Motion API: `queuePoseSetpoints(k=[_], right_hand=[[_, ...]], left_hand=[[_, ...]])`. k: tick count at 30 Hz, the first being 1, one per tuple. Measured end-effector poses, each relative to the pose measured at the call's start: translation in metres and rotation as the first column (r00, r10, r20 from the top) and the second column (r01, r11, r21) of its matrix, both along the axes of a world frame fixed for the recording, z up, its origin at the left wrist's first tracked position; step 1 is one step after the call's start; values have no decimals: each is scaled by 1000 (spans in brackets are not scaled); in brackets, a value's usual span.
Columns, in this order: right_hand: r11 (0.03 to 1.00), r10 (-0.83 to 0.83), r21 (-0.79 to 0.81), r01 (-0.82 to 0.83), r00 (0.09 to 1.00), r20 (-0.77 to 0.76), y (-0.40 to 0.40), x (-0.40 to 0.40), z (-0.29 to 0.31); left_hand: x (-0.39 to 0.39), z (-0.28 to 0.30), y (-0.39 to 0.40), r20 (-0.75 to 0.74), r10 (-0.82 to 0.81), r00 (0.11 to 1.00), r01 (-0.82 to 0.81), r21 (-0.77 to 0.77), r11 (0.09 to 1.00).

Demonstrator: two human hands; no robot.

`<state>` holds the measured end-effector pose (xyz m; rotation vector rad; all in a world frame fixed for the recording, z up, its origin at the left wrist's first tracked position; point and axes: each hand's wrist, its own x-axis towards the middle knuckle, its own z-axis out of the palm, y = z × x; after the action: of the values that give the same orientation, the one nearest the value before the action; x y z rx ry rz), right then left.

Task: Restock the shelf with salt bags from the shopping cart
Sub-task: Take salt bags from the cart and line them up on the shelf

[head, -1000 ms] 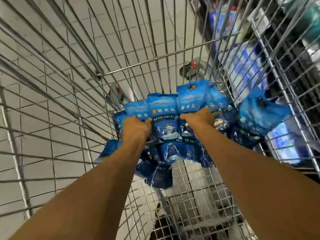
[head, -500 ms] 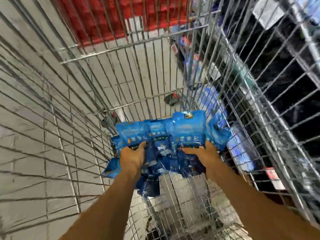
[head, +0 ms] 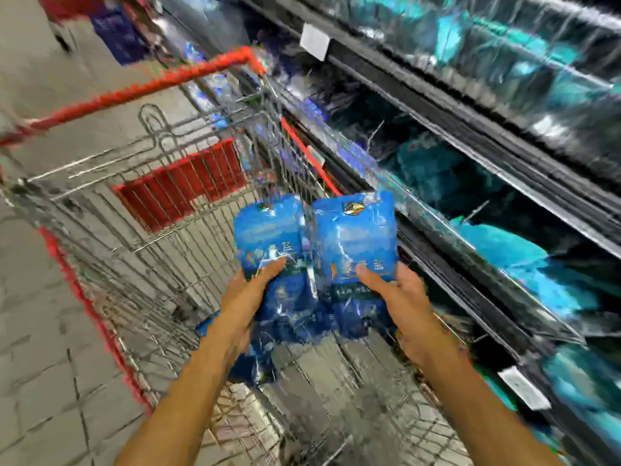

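A floor of pale grey rectangular tiles (head: 37, 391) fills the left side. Along the right edge run dark, blurred metal store racks (head: 504, 153) with white price tags (head: 315, 42); red and blue stacked goods (head: 111, 28) sit at top left.

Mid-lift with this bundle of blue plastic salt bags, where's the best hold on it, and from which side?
Probably the lower half, clamped from both flanks, as now: the left hand grips the left flank and the right hand the right of the bundle of blue plastic salt bags. The bags stand upright side by side and look soft, so squeezing inward should keep them together.
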<state>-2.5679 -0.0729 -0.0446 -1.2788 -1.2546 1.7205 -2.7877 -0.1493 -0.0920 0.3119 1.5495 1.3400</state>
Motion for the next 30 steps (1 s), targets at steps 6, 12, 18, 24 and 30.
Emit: queuePoseSetpoints(k=[6, 12, 18, 24, 30], right_hand=[[950, -249, 164, 266, 961, -122, -38, 105, 85], [853, -358, 313, 418, 904, -232, -88, 239, 150], [757, -444, 361, 545, 834, -329, -144, 366, 202], [661, -470, 442, 607, 793, -387, -193, 460, 257], [502, -532, 524, 688, 723, -440, -212, 524, 306]], left_hand=[[103, 107, -6, -253, -25, 967, 84, 224, 971], [230, 186, -25, -303, -129, 944, 246, 391, 887], [366, 243, -59, -418, -158, 895, 373, 504, 779], [465, 304, -66, -386, -255, 887, 451, 602, 658], [537, 371, -52, -353, -465, 812, 565, 676, 473]])
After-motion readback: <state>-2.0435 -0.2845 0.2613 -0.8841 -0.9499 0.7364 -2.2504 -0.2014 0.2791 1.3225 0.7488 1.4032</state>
